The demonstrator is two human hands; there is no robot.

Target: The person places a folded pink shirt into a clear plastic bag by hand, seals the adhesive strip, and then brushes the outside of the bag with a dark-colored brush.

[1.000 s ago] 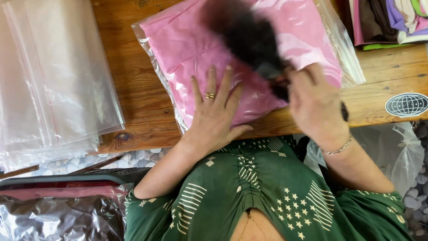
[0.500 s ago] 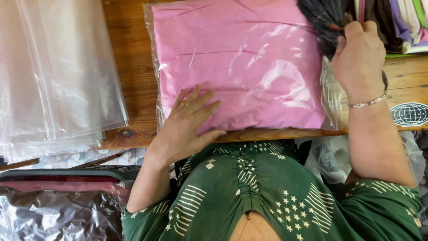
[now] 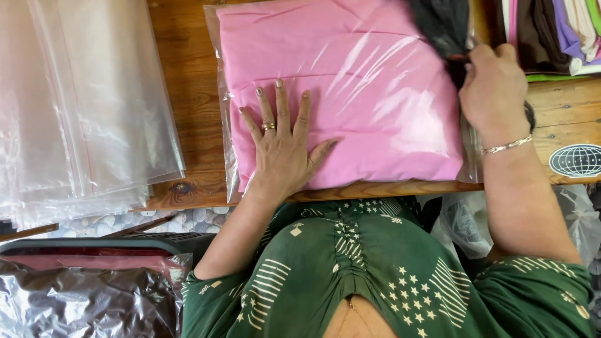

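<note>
Nearest the wearer: green patterned top, w/ a crinkly silver-dark plastic bag point(image 3: 81, 300) low on the left side beside a dark crate edge.

Left hand point(image 3: 282, 147) lies flat, fingers spread, palm down on the pink folded garment in its clear bag point(image 3: 363, 94); no grip at all, just pressing. The pkg sits on the desk point(image 3: 188, 94), its near edge about level w/ the desk edge. Right hand point(image 3: 494, 91) is curled at the pkg's right edge, closed round a dark bristly thing point(image 3: 444, 25), looks like a brush or duster; can't tell exactly which.

Risks, as I judge: the film is slick, so a sideways push could slide the pkg off the near edge. Bristles could snag or crease the film.

Farther left: stack of empty clear bags point(image 3: 81, 106), overhanging the desk edge. Far right: pile of folded clothes point(image 3: 551, 31), mixed colours. Desk is worn wood planks; pebbly ground shows below it.
</note>
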